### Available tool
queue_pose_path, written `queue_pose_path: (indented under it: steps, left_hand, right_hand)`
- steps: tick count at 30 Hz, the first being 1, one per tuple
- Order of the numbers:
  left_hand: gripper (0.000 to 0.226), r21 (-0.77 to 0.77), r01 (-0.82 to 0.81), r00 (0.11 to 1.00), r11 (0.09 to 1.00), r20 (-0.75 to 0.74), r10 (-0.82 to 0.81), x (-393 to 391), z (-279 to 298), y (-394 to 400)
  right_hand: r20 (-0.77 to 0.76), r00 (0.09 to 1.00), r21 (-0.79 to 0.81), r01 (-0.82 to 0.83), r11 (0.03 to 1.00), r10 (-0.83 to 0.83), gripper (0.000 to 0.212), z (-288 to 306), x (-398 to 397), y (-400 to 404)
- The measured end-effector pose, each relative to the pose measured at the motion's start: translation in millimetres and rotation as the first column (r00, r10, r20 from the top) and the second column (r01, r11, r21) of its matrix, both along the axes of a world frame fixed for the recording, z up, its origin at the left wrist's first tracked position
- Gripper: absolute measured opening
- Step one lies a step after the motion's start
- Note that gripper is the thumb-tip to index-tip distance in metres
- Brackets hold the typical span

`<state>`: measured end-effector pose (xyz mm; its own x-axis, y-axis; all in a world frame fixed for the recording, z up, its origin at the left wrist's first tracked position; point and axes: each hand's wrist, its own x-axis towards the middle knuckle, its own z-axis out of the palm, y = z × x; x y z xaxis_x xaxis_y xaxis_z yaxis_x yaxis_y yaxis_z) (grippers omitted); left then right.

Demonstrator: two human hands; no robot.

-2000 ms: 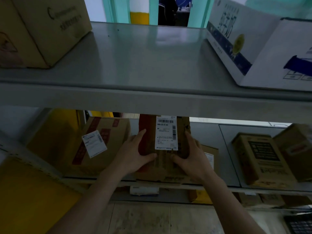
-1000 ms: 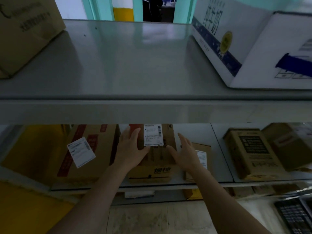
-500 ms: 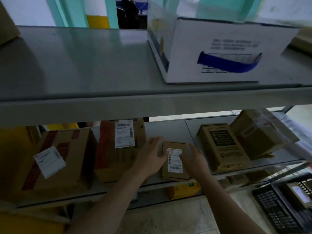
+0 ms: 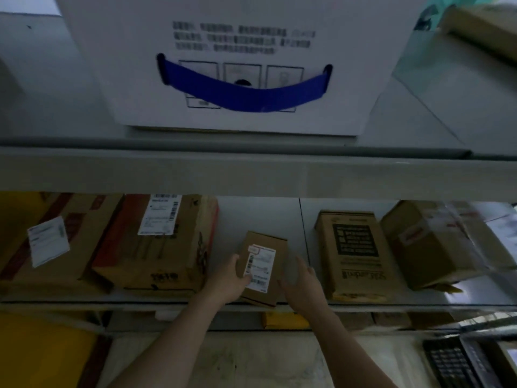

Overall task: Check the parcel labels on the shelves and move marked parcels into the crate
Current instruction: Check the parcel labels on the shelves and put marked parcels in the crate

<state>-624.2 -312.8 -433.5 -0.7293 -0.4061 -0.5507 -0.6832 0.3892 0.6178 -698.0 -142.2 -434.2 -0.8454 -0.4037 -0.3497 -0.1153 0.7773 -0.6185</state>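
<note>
While the small labelled parcel (image 4: 263, 268) stands at the near edge of the lower shelf (image 4: 260, 217), I grip its left side with my left hand (image 4: 230, 280); my right hand (image 4: 303, 282) hovers spread just beside it, holding nothing. One-sided hold could tip it off the edge; crate (image 4: 458, 362) waits lower right.

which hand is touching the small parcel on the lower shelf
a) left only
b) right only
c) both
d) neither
a) The left hand has its thumb and fingers on the left edge of the small parcel, while the right hand is open beside it with a gap showing between them.
</note>
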Motion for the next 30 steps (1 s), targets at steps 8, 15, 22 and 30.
queue_pose_path:
  steps: [8,15,22,30]
  left_hand:
    - [0.081,0.027,-0.036,0.996,0.999,0.076,0.034,-7,-33,9]
    - [0.086,0.067,-0.038,0.995,0.997,0.095,0.031,-5,-89,-9]
    - [0.062,0.088,0.05,0.993,0.995,0.098,-0.058,-6,-57,5]
    - [0.053,-0.022,-0.011,1.0,1.0,-0.019,0.011,-12,-48,10]
  right_hand:
    - [0.11,0.994,0.054,-0.011,0.998,0.005,0.069,-38,-6,2]
    - [0.14,0.988,0.031,-0.075,0.997,0.07,0.064,-73,2,-6]
    - [0.246,0.966,-0.033,-0.075,0.997,0.081,0.075,-93,7,-12]
    - [0.16,0.987,-0.096,0.043,0.994,-0.027,0.065,-94,3,-17]
